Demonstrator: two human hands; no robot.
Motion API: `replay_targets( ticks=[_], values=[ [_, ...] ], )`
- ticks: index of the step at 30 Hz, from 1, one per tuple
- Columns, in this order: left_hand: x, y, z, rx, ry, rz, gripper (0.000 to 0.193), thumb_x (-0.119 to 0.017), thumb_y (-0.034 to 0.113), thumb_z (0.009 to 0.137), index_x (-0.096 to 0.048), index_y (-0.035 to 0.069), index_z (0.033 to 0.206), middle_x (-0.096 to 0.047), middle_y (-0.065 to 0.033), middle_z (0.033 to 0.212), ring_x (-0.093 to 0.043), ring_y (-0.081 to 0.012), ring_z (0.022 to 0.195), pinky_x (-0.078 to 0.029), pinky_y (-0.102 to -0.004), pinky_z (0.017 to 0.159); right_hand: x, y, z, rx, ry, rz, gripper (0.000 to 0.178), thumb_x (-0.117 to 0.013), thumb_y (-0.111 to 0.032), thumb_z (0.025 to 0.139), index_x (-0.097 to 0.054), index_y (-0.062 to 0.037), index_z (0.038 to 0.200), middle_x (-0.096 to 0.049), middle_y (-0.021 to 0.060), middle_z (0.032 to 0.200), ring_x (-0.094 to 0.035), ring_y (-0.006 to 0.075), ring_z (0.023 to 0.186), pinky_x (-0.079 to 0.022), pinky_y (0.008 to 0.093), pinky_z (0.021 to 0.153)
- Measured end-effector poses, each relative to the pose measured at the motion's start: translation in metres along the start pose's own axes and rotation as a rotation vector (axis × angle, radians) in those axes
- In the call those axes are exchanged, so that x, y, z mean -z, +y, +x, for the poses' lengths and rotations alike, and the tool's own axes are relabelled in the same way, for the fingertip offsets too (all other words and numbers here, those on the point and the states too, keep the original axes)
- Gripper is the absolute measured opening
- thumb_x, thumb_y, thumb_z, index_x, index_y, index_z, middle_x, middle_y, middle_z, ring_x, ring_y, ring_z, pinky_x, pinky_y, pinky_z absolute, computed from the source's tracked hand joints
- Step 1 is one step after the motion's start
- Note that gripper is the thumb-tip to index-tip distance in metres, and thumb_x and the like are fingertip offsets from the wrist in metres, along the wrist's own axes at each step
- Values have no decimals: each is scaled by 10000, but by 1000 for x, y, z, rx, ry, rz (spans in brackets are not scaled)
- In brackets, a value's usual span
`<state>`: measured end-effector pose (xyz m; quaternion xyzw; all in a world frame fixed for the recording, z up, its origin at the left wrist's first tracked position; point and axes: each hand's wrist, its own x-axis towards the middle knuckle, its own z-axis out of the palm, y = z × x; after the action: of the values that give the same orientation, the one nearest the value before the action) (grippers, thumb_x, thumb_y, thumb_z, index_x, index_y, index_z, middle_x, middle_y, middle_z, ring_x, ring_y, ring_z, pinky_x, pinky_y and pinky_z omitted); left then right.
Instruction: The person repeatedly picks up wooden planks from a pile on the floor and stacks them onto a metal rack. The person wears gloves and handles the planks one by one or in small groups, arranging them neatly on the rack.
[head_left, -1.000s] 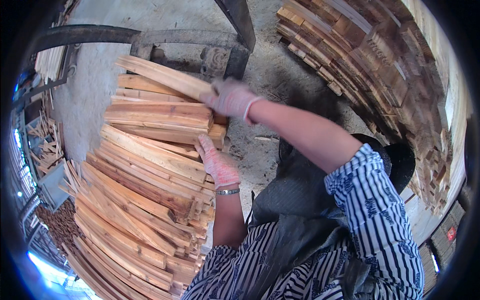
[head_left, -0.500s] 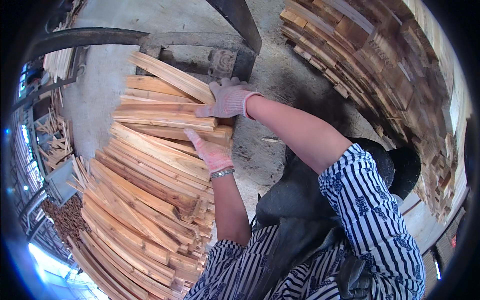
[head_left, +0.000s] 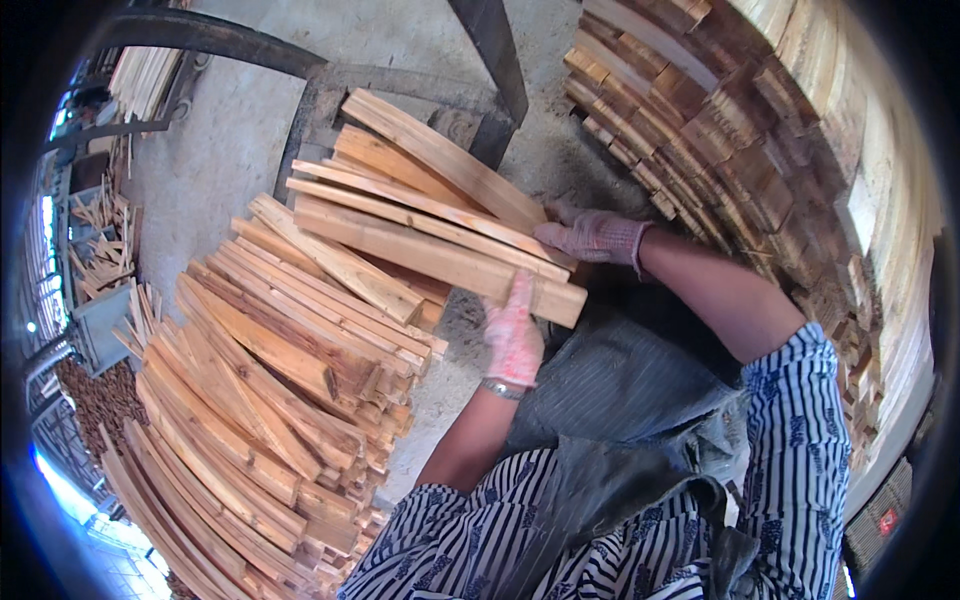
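Head view, single moment. Both hands wore pale knitted work gloves. The left hand [head_left: 513, 335] was pressed palm-first against the near ends of a bundle of pale, flat-sawn wooden slats [head_left: 430, 225], fingers pointing up toward 12 o'clock; a metal wristband [head_left: 500, 388] sat just below the glove. The right hand [head_left: 592, 237] lay at 2 o'clock from the left hand, fingers curled over the upper edge of the same bundle at its right-hand end. The hands were apart, each closed against the slats, clamping the bundle between them.

The bundle sat near frame centre, slats running from 10 o'clock to 4 o'clock, loosely fanned at the far end. It rested above and touched the upper part of a large stack of reddish-brown wooden slats [head_left: 250, 400], which filled the 7 to 9 o'clock sector.

A second tall stack of darker timber pieces [head_left: 740, 130] curved along 1 to 3 o'clock, well apart from the bundle. Grey concrete floor [head_left: 240, 130] showed at 11 o'clock. A dark metal frame [head_left: 490, 50] crossed at 12 o'clock. The person wore a blue-and-white striped shirt [head_left: 800, 440].
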<state>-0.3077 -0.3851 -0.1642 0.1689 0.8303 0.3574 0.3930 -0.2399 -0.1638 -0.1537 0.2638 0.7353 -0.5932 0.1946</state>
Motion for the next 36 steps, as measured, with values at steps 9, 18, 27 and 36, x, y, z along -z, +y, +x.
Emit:
replay_targets(
  ticks=[9,18,27,36],
  values=[
    [25,37,37,193,89,-1242,873,-659,635,872,-391,73,1484,-482,-137,1463,-499,-299,1301,-406,-469,1117,-7,-31,48,-28,104,178,1085,-710,-695,747,-382,38,1477,-512,279,1415,-509,331,1326,-393,398,1108],
    [76,70,-29,448,-96,-1069,643,-678,377,955,-425,36,1438,-557,-163,1362,-566,-289,1238,-484,-432,1069,-10,-105,-63,92,-106,-109,1198,-783,-625,721,-190,41,1520,-512,318,1379,-519,414,1302,-408,420,1100],
    [87,59,-3,366,-150,-1252,681,-750,378,887,-442,98,1425,-586,-99,1272,-584,-269,1168,-490,-434,1029,-37,-59,-34,-35,-94,289,1103,-809,-492,756,-233,49,1526,-525,263,1385,-520,307,1287,-408,370,1086],
    [84,52,-17,106,53,-1201,651,-702,273,904,-393,139,1461,-508,-99,1359,-510,-288,1237,-464,-458,1035,-19,-93,-93,144,4,-66,912,-719,-423,809,-294,-22,1509,-624,242,1274,-611,304,1178,-472,374,1012]
  ],
)
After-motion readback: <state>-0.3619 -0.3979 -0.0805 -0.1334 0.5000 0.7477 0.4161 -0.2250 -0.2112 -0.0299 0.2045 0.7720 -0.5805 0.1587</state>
